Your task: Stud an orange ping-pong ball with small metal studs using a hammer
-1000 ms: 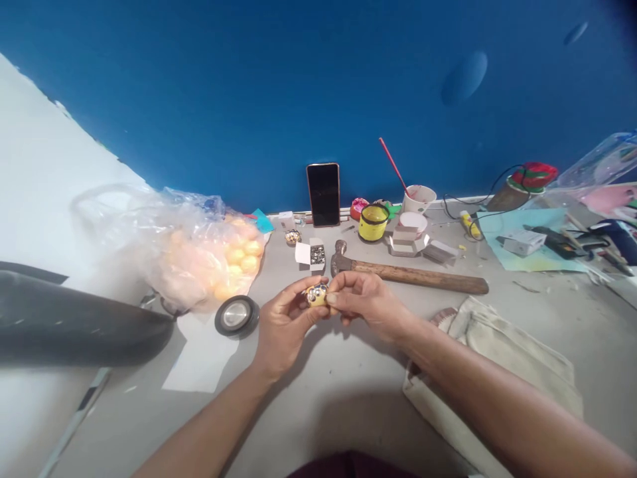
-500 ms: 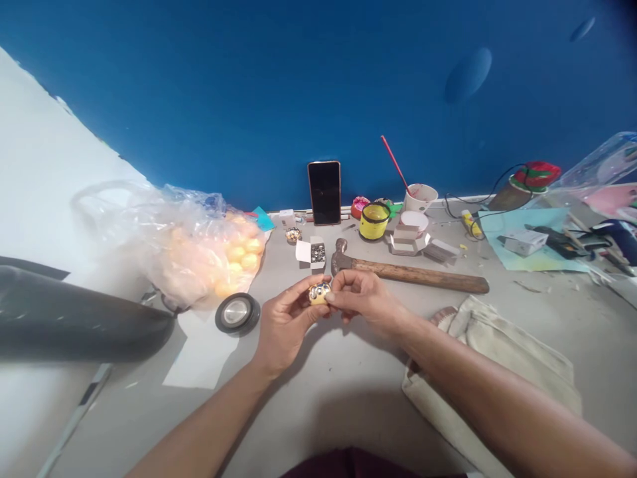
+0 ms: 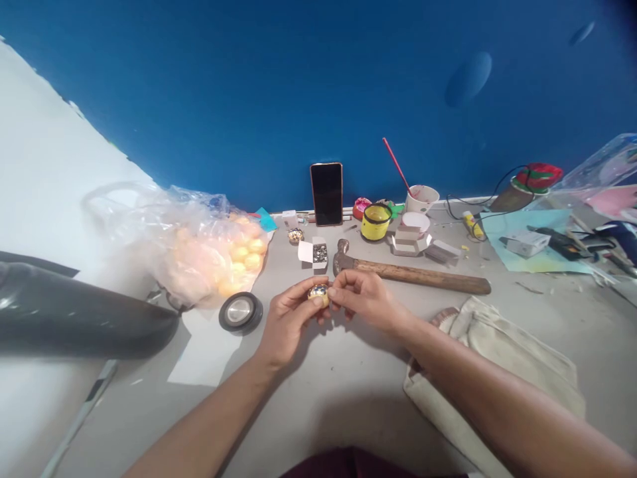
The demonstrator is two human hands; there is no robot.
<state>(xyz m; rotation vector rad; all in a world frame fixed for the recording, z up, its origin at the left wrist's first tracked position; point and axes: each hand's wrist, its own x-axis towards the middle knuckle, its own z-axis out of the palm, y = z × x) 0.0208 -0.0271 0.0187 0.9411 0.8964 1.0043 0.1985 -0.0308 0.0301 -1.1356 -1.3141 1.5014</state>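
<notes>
Both hands meet at the centre of the dial, and here's the ball, yellow below and shiny metal on top, sitting up off the table! The left hand has it, thumb in front, fingers curled behind, a snug hold. Over at the ball's 3 o'clock, the right hand is in a narrow pinch, tips right by the edge; whether anything sits between them, I cannot tell.

Look to 12: an open box of small metal bits, phone upright beyond it. A second ball, shiny as well, lies at 11. The hammer has its head at 1, the handle stretching out towards 3. Yellow pot between 1 and 2, cup at 2, cloth down at 4, lid at 9, bulging bag at 10!
</notes>
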